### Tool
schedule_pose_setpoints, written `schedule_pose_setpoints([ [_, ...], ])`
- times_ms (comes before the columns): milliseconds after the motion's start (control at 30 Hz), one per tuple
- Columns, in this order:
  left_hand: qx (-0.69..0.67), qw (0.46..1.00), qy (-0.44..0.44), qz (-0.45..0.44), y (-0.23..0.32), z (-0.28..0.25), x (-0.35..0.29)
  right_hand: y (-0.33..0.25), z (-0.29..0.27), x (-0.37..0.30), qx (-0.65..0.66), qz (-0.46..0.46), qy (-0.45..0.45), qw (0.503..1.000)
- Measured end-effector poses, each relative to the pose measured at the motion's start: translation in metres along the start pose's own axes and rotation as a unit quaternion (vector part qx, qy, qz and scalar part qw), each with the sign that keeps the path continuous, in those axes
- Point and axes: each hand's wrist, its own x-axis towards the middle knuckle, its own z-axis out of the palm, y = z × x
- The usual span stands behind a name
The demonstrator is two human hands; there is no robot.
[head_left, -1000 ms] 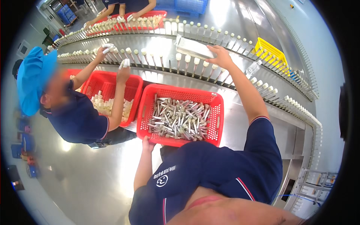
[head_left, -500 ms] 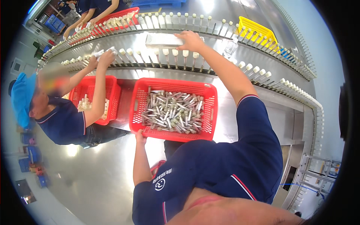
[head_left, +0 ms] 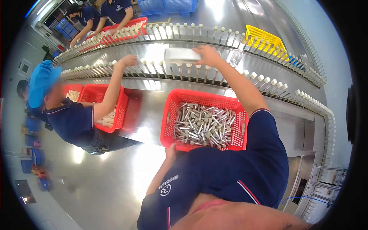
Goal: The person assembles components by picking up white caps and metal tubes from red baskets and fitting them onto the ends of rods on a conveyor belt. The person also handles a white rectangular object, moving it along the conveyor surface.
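Observation:
A red plastic basket full of loose silver metal pieces with pale tips sits in front of me on the steel bench. My left hand grips its near left edge, with part of the fingers hidden. Across the row of upright pins, my right hand is closed on the right end of a flat rectangular tray, silvery with a pale top. That tray lies over the steel strip between two pin rows. A clear bottle stands just right of my right hand.
White-capped pins line the curving track. At left, a co-worker in a blue cap reaches to the pins over a red basket of pale pieces. More people work at the far left. A yellow basket stands beyond the track.
The red basket and my left hand have shifted right. My right hand and the tray have also moved right. The co-worker's raised arm has moved right along the pins.

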Motion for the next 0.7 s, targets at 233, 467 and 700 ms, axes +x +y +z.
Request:
schedule_pose_setpoints([
  [233,0.039,0.983,0.078,0.161,-0.016,0.017,-0.006,0.01,-0.043,-0.026,0.029,0.006,0.047,0.998],
  [467,0.055,0.977,0.082,0.186,-0.014,0.02,-0.01,0.016,-0.023,-0.048,0.004,0.017,0.037,0.999],
  [700,0.098,0.972,0.105,0.187,-0.01,0.022,-0.02,0.042,-0.057,-0.061,0.101,0.036,0.035,0.994],
])
